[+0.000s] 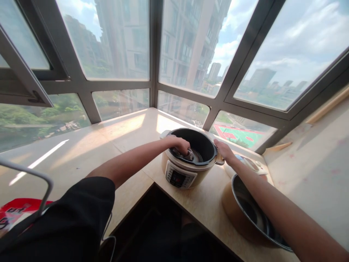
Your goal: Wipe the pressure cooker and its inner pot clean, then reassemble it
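You stand at a sunny corner of big windows (120, 43), with tall buildings outside. A pale shelf (131, 127) runs under the glass.

The cooker (180, 176) sits on the shelf right in the corner, with its buttons facing you. Its black pot (203, 143) is inside it and open at the top.

Your left hand (178, 143) is down in the pot. Its fingers are curled tight around a dark wad (190, 155), which presses on the near wall of the pot. Your right hand (223, 150) is on the right edge of the cooker, with its fingers close together and bent over the rim to keep it steady.

I think the job is in the middle. The lid is off and the hand is already in the pot. I cannot see how much of the inside has been rubbed.

The lid (245, 207) lies upside down on the shelf, just under your right arm. A small white thing (252, 164) sits behind it. A red bag (13, 213) and a grey bar (40, 178) are low on your left, well apart from the cooker. The lid is close to your elbow, so it is the one thing in the way.
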Demonstrator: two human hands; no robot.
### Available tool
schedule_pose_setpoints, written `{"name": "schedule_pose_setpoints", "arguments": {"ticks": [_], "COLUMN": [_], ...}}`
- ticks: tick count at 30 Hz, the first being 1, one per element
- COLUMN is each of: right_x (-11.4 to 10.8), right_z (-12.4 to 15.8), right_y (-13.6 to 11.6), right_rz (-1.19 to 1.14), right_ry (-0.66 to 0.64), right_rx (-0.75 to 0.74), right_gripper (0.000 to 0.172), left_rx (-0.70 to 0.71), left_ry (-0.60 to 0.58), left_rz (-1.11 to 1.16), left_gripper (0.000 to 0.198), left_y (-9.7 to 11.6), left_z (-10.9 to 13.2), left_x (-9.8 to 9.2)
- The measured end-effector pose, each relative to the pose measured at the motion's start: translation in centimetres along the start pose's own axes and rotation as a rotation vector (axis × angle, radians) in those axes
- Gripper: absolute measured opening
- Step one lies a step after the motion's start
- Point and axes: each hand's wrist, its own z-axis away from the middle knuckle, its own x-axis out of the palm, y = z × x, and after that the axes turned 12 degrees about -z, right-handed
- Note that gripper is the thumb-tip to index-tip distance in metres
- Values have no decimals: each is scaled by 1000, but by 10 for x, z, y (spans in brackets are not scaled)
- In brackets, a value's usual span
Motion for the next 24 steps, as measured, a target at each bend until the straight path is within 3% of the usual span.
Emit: {"name": "schedule_pose_setpoints", "arguments": {"ticks": [4, 9, 13, 16, 20, 22, 24], "right_x": [0, 0, 0, 0, 0, 0, 0], "right_z": [3, 1, -2, -4, -4, -4, -4], "right_y": [-4, 1, 8, 12, 15, 15, 14], "right_rz": [-9, -35, -54, -67, -64, -53, -44], "right_ry": [-14, -23, -21, 2, 21, 31, 39], "right_rx": [3, -14, -14, -13, -9, -11, -11], "right_gripper": [48, 48, 50, 51, 50, 49, 48], "left_rx": [115, 260, 215, 141, -52, -219, -360], "left_ry": [-45, 164, 530, 886, 1381, 1510, 1539], "left_rz": [403, 865, 1078, 1138, 908, 743, 568], "left_gripper": [38, 35, 19, 22, 21, 21, 27], "left_y": [-6, -10, -17, -23, -35, -46, -60], "left_z": [13, 22, 28, 40, 54, 55, 52], "left_x": [-4, -3, -5, -6, -4, -2, 2]}}
